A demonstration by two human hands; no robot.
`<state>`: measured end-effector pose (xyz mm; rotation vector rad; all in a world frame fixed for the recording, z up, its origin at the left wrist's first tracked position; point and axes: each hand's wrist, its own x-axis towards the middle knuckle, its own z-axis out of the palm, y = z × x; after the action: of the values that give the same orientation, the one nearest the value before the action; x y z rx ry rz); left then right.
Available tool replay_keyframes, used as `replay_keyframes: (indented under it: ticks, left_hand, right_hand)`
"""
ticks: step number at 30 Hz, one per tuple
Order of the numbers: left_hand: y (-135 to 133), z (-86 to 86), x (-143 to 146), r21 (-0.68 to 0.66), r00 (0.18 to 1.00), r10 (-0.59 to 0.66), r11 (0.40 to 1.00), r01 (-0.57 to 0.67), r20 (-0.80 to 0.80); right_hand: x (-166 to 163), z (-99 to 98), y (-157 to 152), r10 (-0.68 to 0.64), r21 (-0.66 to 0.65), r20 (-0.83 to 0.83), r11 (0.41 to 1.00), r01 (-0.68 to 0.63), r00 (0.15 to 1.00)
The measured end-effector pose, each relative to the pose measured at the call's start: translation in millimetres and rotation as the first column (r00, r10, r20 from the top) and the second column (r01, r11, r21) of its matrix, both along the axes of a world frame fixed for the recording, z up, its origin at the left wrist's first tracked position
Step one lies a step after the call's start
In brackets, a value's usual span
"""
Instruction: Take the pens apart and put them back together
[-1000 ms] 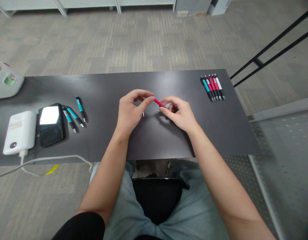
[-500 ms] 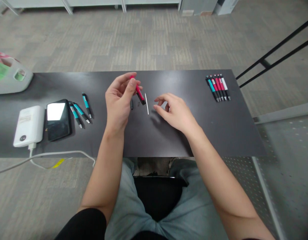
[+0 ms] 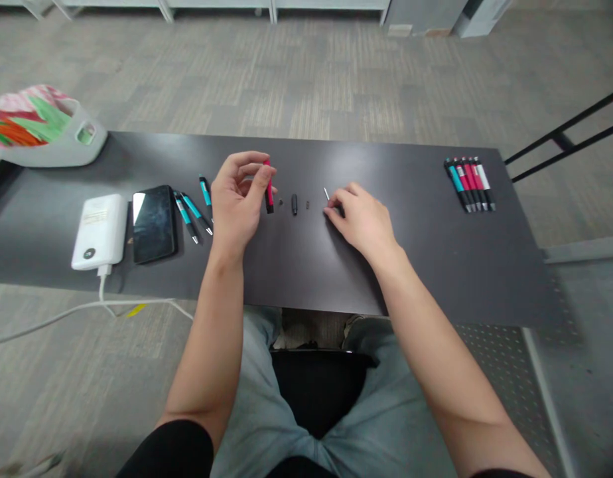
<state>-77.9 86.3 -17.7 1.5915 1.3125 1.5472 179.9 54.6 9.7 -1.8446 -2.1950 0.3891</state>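
Left hand point(image 3: 241, 199): grip closed, thumb against fingers, pinching a red barrel point(image 3: 269, 191) upright-ish above the tabletop point(image 3: 306, 265).
Right hand point(image 3: 361, 219): grip nearly closed around the refill point(image 3: 326, 194); cannot tell whether it has hold.
Loose parts: black piece point(image 3: 294, 204) and 2 tiny bits point(image 3: 308, 205), between the hands.
Power bank point(image 3: 100, 229): faint printed lines, too small to read; cable plugged in.
Phone point(image 3: 153, 226): beside it, 3 teal pens point(image 3: 186, 216).
Pen row point(image 3: 470, 182): far right, teal, red, white; pale marks, unreadable.
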Motion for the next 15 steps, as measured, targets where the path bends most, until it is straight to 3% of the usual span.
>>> replay_keyframes:
  ticks: [4, 10, 13, 15]
  left_hand:
    - [-2.5, -5.2, -8.8, -0.063, 0.992, -0.093, 0.994, 0.088, -0.082]
    - [-13.8, 3.6, -6.0, -0.095, 0.952, -0.228, 0.973, 0.213, -0.202]
    - [-16.4, 8.4, -3.2, -0.133, 0.938, -0.276, 0.959, 0.252, -0.211]
    - [-17.4, 10.7, -1.8, -0.153, 0.927, -0.316, 0.945, 0.289, -0.201]
  right_hand:
    - [10.8, 12.1, 4.1, -0.1, -0.048, 0.112, 0.993, 0.106, 0.989]
    - [28.5, 26.9, 7.1, -0.15, -0.149, 0.324, 0.967, 0.207, 0.934]
    - [38.8, 29.9, 8.6, -0.153, -0.187, 0.322, 0.957, 0.222, 0.934]
    - [47.0, 30.3, 9.8, -0.143, -0.192, 0.205, 0.964, 0.183, 0.968]
